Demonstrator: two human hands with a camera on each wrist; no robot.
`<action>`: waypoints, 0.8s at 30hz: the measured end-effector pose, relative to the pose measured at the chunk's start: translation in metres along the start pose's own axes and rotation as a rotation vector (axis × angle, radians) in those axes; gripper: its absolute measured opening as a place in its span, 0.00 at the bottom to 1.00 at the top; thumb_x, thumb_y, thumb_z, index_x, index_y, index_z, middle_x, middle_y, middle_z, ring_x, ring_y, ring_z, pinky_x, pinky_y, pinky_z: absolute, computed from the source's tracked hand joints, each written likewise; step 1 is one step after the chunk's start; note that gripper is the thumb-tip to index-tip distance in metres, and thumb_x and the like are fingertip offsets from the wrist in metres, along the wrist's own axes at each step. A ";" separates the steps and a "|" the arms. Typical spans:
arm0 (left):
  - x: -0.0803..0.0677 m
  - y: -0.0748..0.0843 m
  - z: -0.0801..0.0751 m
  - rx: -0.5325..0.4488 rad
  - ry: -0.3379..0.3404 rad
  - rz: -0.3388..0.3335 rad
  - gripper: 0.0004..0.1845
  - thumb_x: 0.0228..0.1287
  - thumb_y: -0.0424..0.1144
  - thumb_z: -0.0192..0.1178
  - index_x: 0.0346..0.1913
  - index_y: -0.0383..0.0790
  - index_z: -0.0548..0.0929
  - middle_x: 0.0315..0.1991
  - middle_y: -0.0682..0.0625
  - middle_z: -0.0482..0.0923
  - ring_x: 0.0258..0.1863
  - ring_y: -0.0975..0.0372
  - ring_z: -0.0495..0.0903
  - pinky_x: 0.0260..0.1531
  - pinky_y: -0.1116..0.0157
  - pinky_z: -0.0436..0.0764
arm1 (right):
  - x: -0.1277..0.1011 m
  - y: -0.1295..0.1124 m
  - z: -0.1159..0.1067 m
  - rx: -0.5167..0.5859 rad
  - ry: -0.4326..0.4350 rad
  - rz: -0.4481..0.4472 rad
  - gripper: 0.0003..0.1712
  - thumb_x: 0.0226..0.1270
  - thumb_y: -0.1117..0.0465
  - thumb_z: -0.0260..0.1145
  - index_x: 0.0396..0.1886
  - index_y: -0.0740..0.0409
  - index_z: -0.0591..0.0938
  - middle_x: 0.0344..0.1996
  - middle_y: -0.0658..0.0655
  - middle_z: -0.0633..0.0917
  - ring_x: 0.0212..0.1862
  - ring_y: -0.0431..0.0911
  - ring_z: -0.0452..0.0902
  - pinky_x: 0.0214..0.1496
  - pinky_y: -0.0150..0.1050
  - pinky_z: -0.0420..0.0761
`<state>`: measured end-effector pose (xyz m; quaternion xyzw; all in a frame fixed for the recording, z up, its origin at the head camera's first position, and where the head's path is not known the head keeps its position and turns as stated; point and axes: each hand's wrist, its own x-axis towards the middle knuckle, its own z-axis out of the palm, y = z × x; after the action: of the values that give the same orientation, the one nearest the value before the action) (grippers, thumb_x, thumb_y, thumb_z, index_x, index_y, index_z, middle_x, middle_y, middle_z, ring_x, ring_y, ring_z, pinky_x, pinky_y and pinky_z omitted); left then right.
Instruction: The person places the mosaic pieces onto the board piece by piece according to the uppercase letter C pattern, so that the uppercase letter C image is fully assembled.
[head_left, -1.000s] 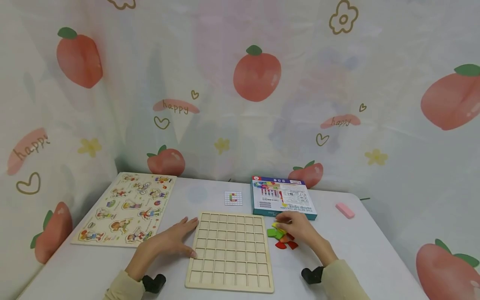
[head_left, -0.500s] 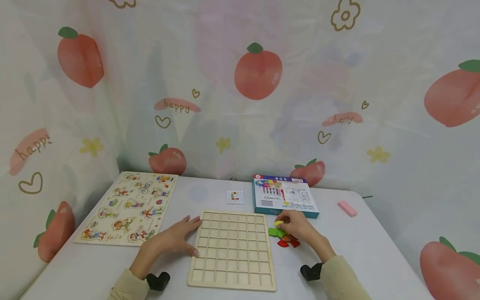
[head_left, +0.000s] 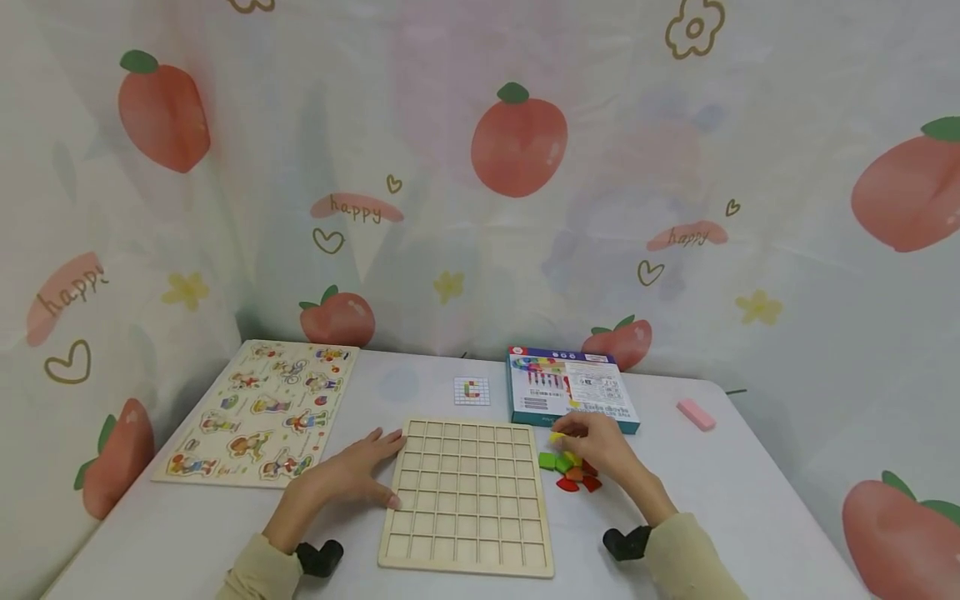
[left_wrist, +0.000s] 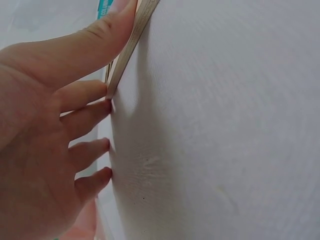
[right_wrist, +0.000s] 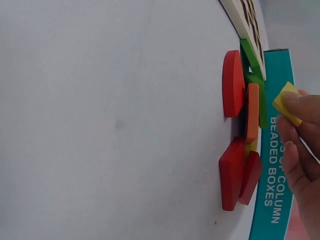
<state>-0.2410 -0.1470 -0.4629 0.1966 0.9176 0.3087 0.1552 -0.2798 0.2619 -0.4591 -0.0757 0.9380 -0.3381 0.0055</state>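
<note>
- Yellow piece (head_left: pixel 557 437): small flat block, pinched at the fingertips of the right hand (head_left: pixel 600 446); lifted just above the heap of coloured pieces, near the front edge of the teal box. The right wrist view shows the same piece (right_wrist: pixel 286 103) gripped between finger and thumb.
- Coloured pieces (head_left: pixel 567 472): loose cluster of green, orange and red flat blocks on the counter (head_left: pixel 750 508), just right of the grid board. Right wrist view: red half-round (right_wrist: pixel 232 83), orange and green pieces lying against one another.
- Grid board (head_left: pixel 468 495): pale wooden tray of empty square cells, flat on the counter between the two hands.
- Left hand (head_left: pixel 352 475): fingers straight and spread, lying flat on the counter with fingertips touching the board's left edge; holds nothing. Left wrist view: thumb (left_wrist: pixel 95 40) rests along the board's rim.
- Teal box (head_left: pixel 572 387): flat, printed lid up, behind the coloured pieces.
- Pattern card (head_left: pixel 472 390): small white gridded card behind the board, left of the box.
- Figure puzzle (head_left: pixel 258 412): wooden board with cartoon figures, far left of counter.
- Pink block (head_left: pixel 695 413): alone at far right, well apart from the rest.
</note>
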 end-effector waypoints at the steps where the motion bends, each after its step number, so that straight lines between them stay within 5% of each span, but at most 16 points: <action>1: 0.000 -0.001 0.000 0.000 -0.002 -0.001 0.53 0.50 0.46 0.80 0.78 0.35 0.65 0.80 0.39 0.58 0.81 0.37 0.47 0.78 0.37 0.52 | 0.000 -0.001 0.000 0.013 -0.002 -0.001 0.09 0.67 0.64 0.71 0.45 0.53 0.90 0.42 0.51 0.89 0.42 0.46 0.80 0.45 0.35 0.85; 24: 0.002 0.001 0.000 0.000 -0.007 -0.031 0.53 0.50 0.46 0.80 0.78 0.38 0.66 0.81 0.43 0.57 0.82 0.40 0.46 0.78 0.37 0.53 | 0.006 -0.020 0.010 0.225 -0.101 0.023 0.11 0.69 0.58 0.73 0.48 0.54 0.90 0.44 0.53 0.91 0.45 0.45 0.82 0.47 0.34 0.83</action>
<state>-0.2426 -0.1458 -0.4626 0.1835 0.9200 0.3053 0.1633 -0.2820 0.2399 -0.4536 -0.0807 0.8934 -0.4371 0.0653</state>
